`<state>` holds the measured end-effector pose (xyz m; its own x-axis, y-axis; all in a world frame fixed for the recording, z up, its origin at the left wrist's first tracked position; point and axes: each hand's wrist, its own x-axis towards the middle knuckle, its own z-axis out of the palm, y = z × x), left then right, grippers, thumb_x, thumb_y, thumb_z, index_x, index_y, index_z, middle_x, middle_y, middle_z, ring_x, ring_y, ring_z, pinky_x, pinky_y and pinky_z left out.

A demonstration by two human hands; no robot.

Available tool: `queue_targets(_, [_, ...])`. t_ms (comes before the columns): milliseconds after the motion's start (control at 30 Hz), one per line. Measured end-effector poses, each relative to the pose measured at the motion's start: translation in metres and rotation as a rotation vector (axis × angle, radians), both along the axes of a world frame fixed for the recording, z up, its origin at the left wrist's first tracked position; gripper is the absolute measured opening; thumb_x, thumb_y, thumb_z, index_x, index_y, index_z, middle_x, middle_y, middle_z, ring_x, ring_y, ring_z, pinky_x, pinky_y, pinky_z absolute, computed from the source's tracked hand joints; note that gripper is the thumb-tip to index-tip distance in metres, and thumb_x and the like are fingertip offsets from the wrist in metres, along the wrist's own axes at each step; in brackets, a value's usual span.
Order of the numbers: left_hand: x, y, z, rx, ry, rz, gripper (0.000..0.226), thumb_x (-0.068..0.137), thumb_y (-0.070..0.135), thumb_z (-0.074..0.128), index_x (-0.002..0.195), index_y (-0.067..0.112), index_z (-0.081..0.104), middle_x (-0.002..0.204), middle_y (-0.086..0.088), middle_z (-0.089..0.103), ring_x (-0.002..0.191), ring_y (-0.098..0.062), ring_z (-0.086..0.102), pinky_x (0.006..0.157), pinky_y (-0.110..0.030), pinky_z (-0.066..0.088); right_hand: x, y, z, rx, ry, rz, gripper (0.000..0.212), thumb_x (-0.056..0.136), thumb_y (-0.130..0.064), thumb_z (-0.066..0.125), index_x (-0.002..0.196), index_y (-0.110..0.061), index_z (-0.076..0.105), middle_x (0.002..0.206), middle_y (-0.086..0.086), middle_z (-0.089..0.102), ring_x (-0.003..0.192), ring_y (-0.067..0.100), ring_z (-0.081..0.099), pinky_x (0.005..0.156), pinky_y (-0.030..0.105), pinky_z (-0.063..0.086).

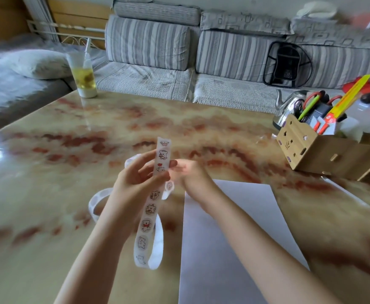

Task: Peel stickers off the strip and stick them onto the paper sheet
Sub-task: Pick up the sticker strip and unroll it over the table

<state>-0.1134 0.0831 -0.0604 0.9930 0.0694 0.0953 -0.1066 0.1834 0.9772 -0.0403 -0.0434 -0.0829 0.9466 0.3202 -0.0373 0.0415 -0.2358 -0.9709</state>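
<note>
Far off on the left, a clear plastic cup (84, 77) of yellow drink with a straw is set on the shiny cream-and-brown stone table (48, 172). It is well apart from the work.

Nearer the middle, the left hand (135, 178) is held up above the table. Its fingers and thumb are curled round a long white sticker strip (163, 154) with small round cartoon pictures. The sticker strip is held almost upright, so its long line runs from near to far. The short top end is pointed up and away. The long tail is hung down toward the near side and is looped back on itself. More white loops are seen beside the left wrist.

Just right of the strip, the right hand (190, 174) is held at the same height as the left fingers. It is blurred. Its fingers are aimed left at the strip's right edge, but whether a sticker is pinched or only touched cannot be told.

Lower and to the right, a flat white rectangular paper sheet (206, 260) is laid on the table, partly under the right forearm. Its long side also runs near to far. No stickers are seen on its bare part. The right hand is the nearer one to it, so a peeled sticker would likely have to be carried down and to the right.

Far right, a light wooden box (311, 148) of pens and scissors is set, with a steel kettle (289, 102) behind it.
</note>
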Motion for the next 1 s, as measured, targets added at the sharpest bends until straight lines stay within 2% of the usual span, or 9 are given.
queue_targets(67, [0.0, -0.002, -0.001, 0.018, 0.002, 0.003, 0.04, 0.086, -0.003, 0.059, 0.12, 0.018, 0.059, 0.102, -0.001, 0.074, 0.085, -0.014, 0.066, 0.065, -0.018, 0.053, 0.002, -0.016, 0.007, 0.001, -0.055, -0.079, 0.024, 0.093, -0.009, 0.056, 0.114, -0.004, 0.064, 0.109, 0.01, 0.068, 0.093, 0.015, 0.063, 0.092, 0.029, 0.051])
queue_targets(200, [0.001, -0.002, -0.001, 0.017, 0.0, 0.015, 0.04, 0.086, -0.004, 0.058, 0.118, 0.02, 0.06, 0.101, -0.003, 0.074, 0.083, -0.012, 0.065, 0.064, -0.015, 0.052, -0.005, -0.029, 0.026, 0.168, -0.025, -0.076, 0.023, 0.099, -0.009, 0.045, 0.103, -0.003, 0.067, 0.095, 0.01, 0.07, 0.079, 0.016, 0.065, 0.078, 0.027, 0.054])
queue_targets(300, [0.0, -0.002, -0.001, 0.054, -0.012, 0.011, 0.039, 0.086, -0.006, 0.058, 0.113, 0.022, 0.063, 0.097, -0.003, 0.073, 0.082, -0.011, 0.066, 0.065, -0.015, 0.052, -0.011, -0.026, 0.037, 0.185, -0.044, -0.041, 0.027, 0.097, -0.024, 0.052, 0.097, -0.004, 0.069, 0.086, 0.005, 0.072, 0.077, 0.017, 0.065, 0.075, 0.029, 0.054])
queue_targets(367, [0.0, -0.002, -0.002, 0.1, -0.02, 0.01, 0.037, 0.085, -0.005, 0.059, 0.105, 0.025, 0.065, 0.095, -0.002, 0.074, 0.081, -0.012, 0.066, 0.065, -0.016, 0.052, -0.014, -0.022, 0.041, 0.156, -0.057, -0.043, 0.025, 0.091, -0.028, 0.061, 0.094, -0.005, 0.07, 0.082, 0.004, 0.072, 0.076, 0.016, 0.064, 0.074, 0.028, 0.053])
queue_targets(500, [0.001, -0.003, -0.004, 0.19, 0.01, 0.004, 0.033, 0.083, -0.001, 0.064, 0.106, 0.023, 0.064, 0.097, 0.0, 0.074, 0.081, -0.015, 0.068, 0.065, -0.021, 0.055, -0.015, -0.018, 0.042, 0.213, -0.041, -0.104, 0.014, 0.083, -0.012, 0.071, 0.095, -0.003, 0.069, 0.082, 0.01, 0.069, 0.074, 0.017, 0.06, 0.069, 0.022, 0.051])
queue_targets(633, [0.0, 0.0, -0.002, 0.197, 0.055, -0.03, 0.033, 0.075, 0.025, 0.07, 0.107, 0.018, 0.066, 0.098, 0.002, 0.074, 0.091, -0.01, 0.07, 0.073, -0.018, 0.054, -0.016, -0.019, 0.039, 0.18, -0.08, -0.126, 0.012, 0.082, -0.009, 0.072, 0.093, -0.003, 0.07, 0.081, 0.004, 0.07, 0.064, 0.003, 0.061, 0.067, 0.015, 0.049])
queue_targets(700, [0.002, 0.004, -0.001, 0.198, 0.052, 0.033, 0.036, 0.075, 0.035, 0.064, 0.105, 0.015, 0.068, 0.097, 0.002, 0.075, 0.093, -0.007, 0.069, 0.08, -0.019, 0.053, -0.018, -0.021, 0.039, 0.141, -0.08, -0.085, 0.013, 0.082, -0.009, 0.071, 0.094, -0.003, 0.071, 0.083, 0.007, 0.071, 0.064, 0.006, 0.061, 0.062, 0.016, 0.048])
queue_targets(800, [0.007, 0.006, 0.001, 0.147, 0.038, 0.138, 0.025, 0.087, 0.028, 0.058, 0.103, 0.012, 0.069, 0.093, -0.004, 0.075, 0.088, -0.011, 0.07, 0.079, -0.023, 0.055, -0.024, -0.021, 0.038, 0.055, -0.074, -0.004, 0.014, 0.082, -0.008, 0.071, 0.095, -0.003, 0.071, 0.084, 0.01, 0.072, 0.065, 0.01, 0.06, 0.056, 0.019, 0.044])
queue_targets(1000, [0.009, 0.007, -0.001, 0.142, 0.023, 0.243, 0.008, 0.085, 0.014, 0.066, 0.089, 0.01, 0.072, 0.067, 0.004, 0.072, 0.064, -0.005, 0.066, 0.067, -0.017, 0.056, -0.034, -0.017, 0.035, -0.003, -0.079, 0.039, 0.014, 0.083, -0.01, 0.071, 0.096, -0.005, 0.07, 0.087, 0.012, 0.073, 0.065, 0.009, 0.062, 0.051, 0.017, 0.043])
